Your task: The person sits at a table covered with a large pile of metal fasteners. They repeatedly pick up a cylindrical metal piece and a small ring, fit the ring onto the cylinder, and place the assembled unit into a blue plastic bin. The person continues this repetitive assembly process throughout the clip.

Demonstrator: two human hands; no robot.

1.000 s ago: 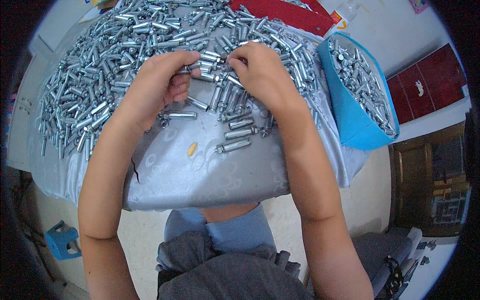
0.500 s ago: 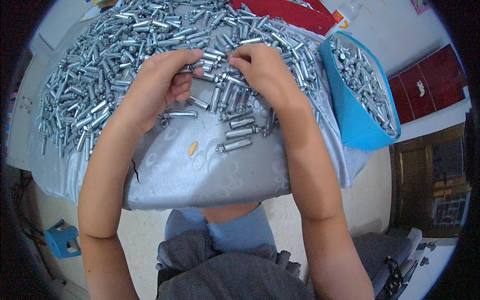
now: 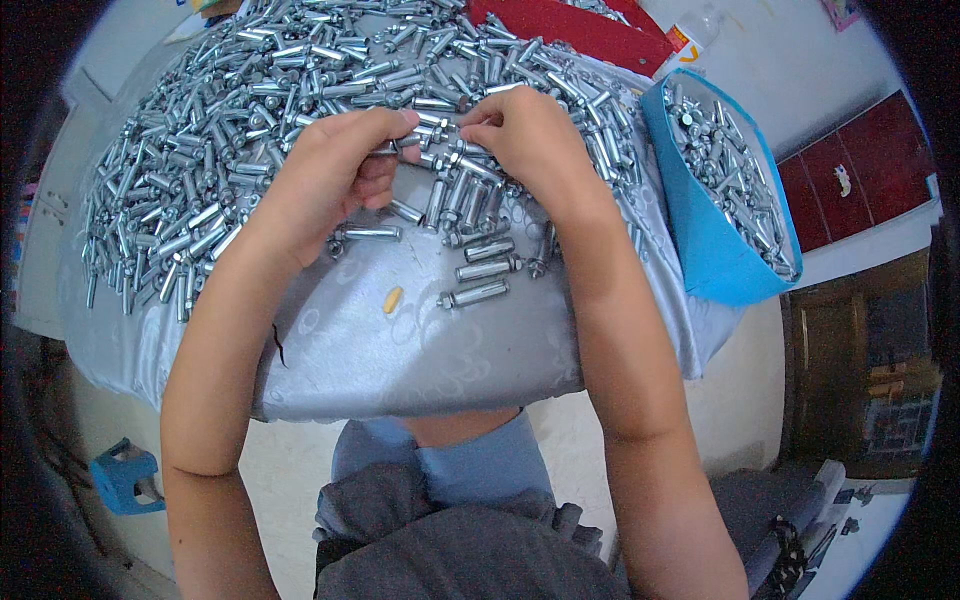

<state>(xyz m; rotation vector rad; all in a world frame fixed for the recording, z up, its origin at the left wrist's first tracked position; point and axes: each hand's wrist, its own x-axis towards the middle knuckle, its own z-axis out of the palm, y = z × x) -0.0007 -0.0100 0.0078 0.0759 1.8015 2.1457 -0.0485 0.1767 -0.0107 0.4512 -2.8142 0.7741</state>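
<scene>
- One metal expansion bolt (image 3: 396, 145) is pinched between the thumb and fingers of the left hand (image 3: 345, 165), just above the near side of a heap; its shank is partly hidden by the fingers.
- The thumb and forefinger of the right hand (image 3: 535, 145) are brought close together, just beside the left hand's fingertips; whether anything small is pinched there cannot be told.
- Between and below the hands, a loose group of bolts (image 3: 463, 195) is laid side by side, and three single bolts (image 3: 474, 293) are set roughly parallel nearer the table edge.
- Beyond and to the left, much of the table is covered by the large heap of similar bolts (image 3: 200, 150), jumbled in all directions.
- A silvery patterned tablecloth (image 3: 350, 370) is spread under everything; a small yellow piece (image 3: 393, 299) and a thin dark strand (image 3: 279, 345) are seen on its near part.
- To the right, a blue bin (image 3: 715, 255) is filled with more bolts.
- At the far edge, a red tray (image 3: 570, 35) is placed near a clear plastic bottle (image 3: 697, 30).
- On the floor at the left, a blue stool (image 3: 125, 478) is seen.
</scene>
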